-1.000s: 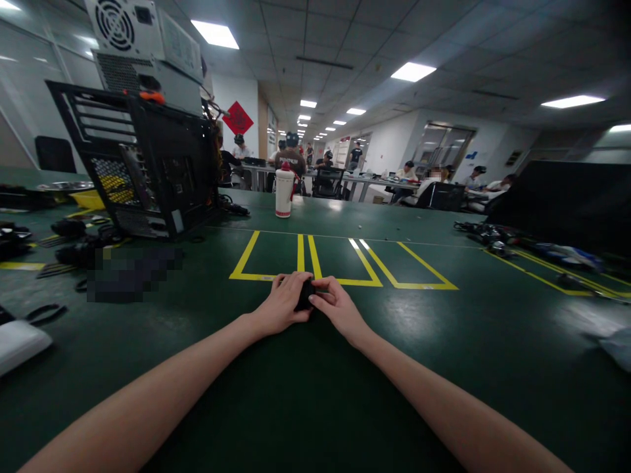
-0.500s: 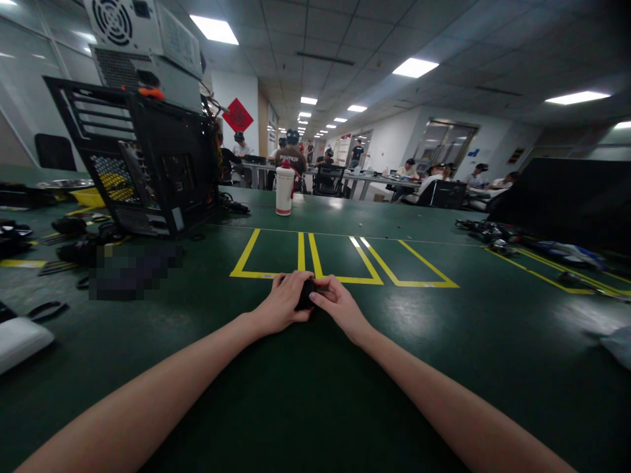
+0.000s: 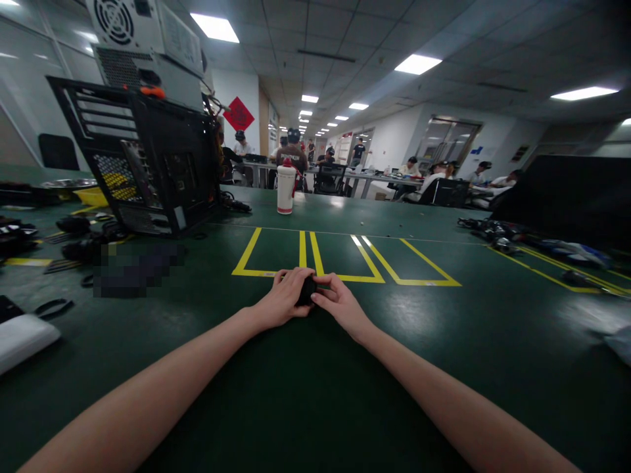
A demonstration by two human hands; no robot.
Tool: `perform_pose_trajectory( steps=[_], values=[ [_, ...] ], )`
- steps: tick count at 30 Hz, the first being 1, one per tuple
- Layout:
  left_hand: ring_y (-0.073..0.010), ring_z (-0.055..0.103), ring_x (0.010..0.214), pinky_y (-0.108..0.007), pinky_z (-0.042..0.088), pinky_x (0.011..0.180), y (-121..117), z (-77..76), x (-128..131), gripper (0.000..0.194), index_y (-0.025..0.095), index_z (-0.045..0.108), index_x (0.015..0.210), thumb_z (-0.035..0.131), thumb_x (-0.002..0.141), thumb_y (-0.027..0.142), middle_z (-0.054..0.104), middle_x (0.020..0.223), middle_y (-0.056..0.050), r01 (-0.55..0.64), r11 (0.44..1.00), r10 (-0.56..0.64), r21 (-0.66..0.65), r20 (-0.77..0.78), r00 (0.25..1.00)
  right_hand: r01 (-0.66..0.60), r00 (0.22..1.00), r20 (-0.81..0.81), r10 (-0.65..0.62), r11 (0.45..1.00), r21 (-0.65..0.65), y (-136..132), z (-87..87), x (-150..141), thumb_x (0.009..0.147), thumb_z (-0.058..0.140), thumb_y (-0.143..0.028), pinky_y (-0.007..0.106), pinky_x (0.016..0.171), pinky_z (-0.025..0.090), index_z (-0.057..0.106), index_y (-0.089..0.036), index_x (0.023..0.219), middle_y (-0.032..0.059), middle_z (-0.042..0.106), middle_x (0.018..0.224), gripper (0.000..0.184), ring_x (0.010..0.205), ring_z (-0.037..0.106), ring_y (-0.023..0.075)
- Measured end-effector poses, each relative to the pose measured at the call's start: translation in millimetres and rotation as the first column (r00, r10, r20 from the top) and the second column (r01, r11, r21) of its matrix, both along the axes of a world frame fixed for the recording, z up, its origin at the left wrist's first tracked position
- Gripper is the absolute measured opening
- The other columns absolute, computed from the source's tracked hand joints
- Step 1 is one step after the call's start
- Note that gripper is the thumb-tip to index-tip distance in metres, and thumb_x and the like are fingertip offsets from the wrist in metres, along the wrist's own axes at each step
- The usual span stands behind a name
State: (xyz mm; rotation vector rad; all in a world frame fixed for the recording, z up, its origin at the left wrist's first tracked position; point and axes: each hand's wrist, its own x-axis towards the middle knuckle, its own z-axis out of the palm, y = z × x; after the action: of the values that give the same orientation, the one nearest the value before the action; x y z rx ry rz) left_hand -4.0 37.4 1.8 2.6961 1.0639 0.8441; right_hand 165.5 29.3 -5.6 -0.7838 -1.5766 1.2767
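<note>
A small black rounded object (image 3: 306, 291) sits between my hands, just above or on the green table (image 3: 315, 381); its kind I cannot make out. My left hand (image 3: 284, 297) is wrapped round its left side, with fingers over the top and the thumb below. From the right, my right hand (image 3: 340, 302) pinches at its edge with thumb and fingertips. Much of the object is hidden by the fingers. Just beyond the hands lie yellow tape outlines (image 3: 345, 278) on the tabletop.
A black computer case (image 3: 148, 157) topped by power supplies (image 3: 142, 59) stands at the left. A white cup (image 3: 284, 190) stands farther back. Dark cables and parts (image 3: 83, 243) lie left, a white object (image 3: 27, 341) nearer. Cables (image 3: 493, 236) lie right. People sit at far tables.
The view has shifted very slightly. Both hands keep nearly the same place and grip on the black object.
</note>
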Motion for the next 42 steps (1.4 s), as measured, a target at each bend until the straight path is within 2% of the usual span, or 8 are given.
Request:
perform_pose_trajectory(
  steps=[5, 11, 17, 22, 29, 35, 40, 42],
  values=[
    [-0.0239, 0.039, 0.108, -0.044, 0.023, 0.094, 1.1, -1.6, 0.6, 0.058, 0.021, 0.024, 0.119, 0.055, 0.07, 0.023, 0.042, 0.114, -0.009, -0.008, 1.0, 0.008, 0.01, 0.004, 1.0, 0.039, 0.999, 0.029, -0.04, 0.999, 0.037, 0.7, -0.8, -1.3, 0.071, 0.057, -0.021, 0.035, 0.086, 0.043, 0.05, -0.022, 0.092, 0.0006, 0.053, 0.097, 0.022, 0.094, 0.055, 0.0156],
    [-0.0244, 0.038, 0.11, -0.045, 0.023, 0.094, -1.9, 1.4, 0.5, 0.057, 0.021, 0.022, 0.12, 0.053, 0.073, 0.023, 0.04, 0.117, -0.01, -0.017, 1.0, 0.017, 0.001, -0.012, 1.0, 0.063, 0.995, 0.078, -0.063, 0.998, 0.004, 2.5, -1.3, -1.2, 0.072, 0.056, -0.022, 0.037, 0.093, 0.038, 0.048, -0.023, 0.106, 0.0033, 0.051, 0.111, 0.035, 0.102, 0.052, 0.0166],
    [-0.024, 0.038, 0.11, -0.044, 0.023, 0.095, -2.5, 2.8, -0.4, 0.058, 0.021, 0.022, 0.121, 0.053, 0.072, 0.022, 0.04, 0.118, -0.01, 0.002, 1.0, -0.002, 0.009, -0.027, 1.0, -0.003, 0.999, 0.035, 0.003, 1.0, -0.012, -1.4, 1.5, -0.2, 0.07, 0.058, -0.02, 0.035, 0.087, 0.044, 0.048, -0.024, 0.097, 0.0013, 0.052, 0.105, 0.029, 0.1, 0.052, 0.0171],
    [-0.0243, 0.038, 0.11, -0.044, 0.024, 0.095, 0.9, -1.4, 0.9, 0.059, 0.02, 0.023, 0.119, 0.055, 0.07, 0.023, 0.041, 0.117, -0.01, -0.016, 0.999, 0.016, 0.031, -0.007, 1.0, 0.035, 0.999, 0.021, -0.036, 0.999, 0.036, 0.7, -1.1, -1.5, 0.071, 0.058, -0.022, 0.034, 0.088, 0.042, 0.05, -0.023, 0.092, 0.0003, 0.053, 0.099, 0.023, 0.094, 0.055, 0.015],
    [-0.0238, 0.039, 0.11, -0.043, 0.023, 0.095, 0.2, -0.7, 1.0, 0.057, 0.02, 0.023, 0.12, 0.054, 0.071, 0.023, 0.04, 0.117, -0.009, -0.01, 1.0, 0.011, 0.024, -0.013, 1.0, 0.076, 0.992, 0.101, -0.078, 0.997, 0.02, 2.7, -1.8, -1.5, 0.072, 0.056, -0.022, 0.037, 0.094, 0.038, 0.048, -0.021, 0.104, 0.0043, 0.051, 0.111, 0.033, 0.101, 0.051, 0.0168],
    [-0.0242, 0.038, 0.11, -0.044, 0.022, 0.096, -1.4, 1.0, -0.2, 0.061, 0.021, 0.022, 0.121, 0.055, 0.07, 0.021, 0.039, 0.119, -0.009, -0.01, 1.0, 0.01, 0.011, -0.024, 1.0, 0.013, 0.997, 0.073, -0.015, 1.0, 0.027, 0.0, -1.6, -1.1, 0.07, 0.058, -0.022, 0.036, 0.088, 0.043, 0.047, -0.023, 0.098, 0.0022, 0.052, 0.105, 0.03, 0.101, 0.052, 0.0174],
    [-0.0243, 0.038, 0.11, -0.044, 0.023, 0.095, -1.5, 1.6, -0.3, 0.059, 0.021, 0.022, 0.121, 0.054, 0.072, 0.023, 0.04, 0.117, -0.009, -0.009, 1.0, 0.009, 0.018, -0.018, 1.0, 0.046, 0.998, 0.045, -0.049, 0.997, 0.064, 0.1, -0.3, -2.6, 0.072, 0.056, -0.022, 0.033, 0.088, 0.043, 0.05, -0.023, 0.092, 0.0001, 0.053, 0.098, 0.022, 0.094, 0.055, 0.0145],
    [-0.0243, 0.039, 0.11, -0.044, 0.023, 0.095, -1.4, 1.5, -0.3, 0.058, 0.021, 0.022, 0.121, 0.054, 0.072, 0.023, 0.041, 0.117, -0.009, -0.007, 1.0, 0.007, 0.015, -0.015, 1.0, 0.059, 0.997, 0.054, -0.062, 0.996, 0.063, 0.8, -0.1, -2.7, 0.072, 0.056, -0.022, 0.034, 0.089, 0.042, 0.05, -0.022, 0.094, 0.0006, 0.053, 0.099, 0.023, 0.094, 0.054, 0.0147]
  ],
)
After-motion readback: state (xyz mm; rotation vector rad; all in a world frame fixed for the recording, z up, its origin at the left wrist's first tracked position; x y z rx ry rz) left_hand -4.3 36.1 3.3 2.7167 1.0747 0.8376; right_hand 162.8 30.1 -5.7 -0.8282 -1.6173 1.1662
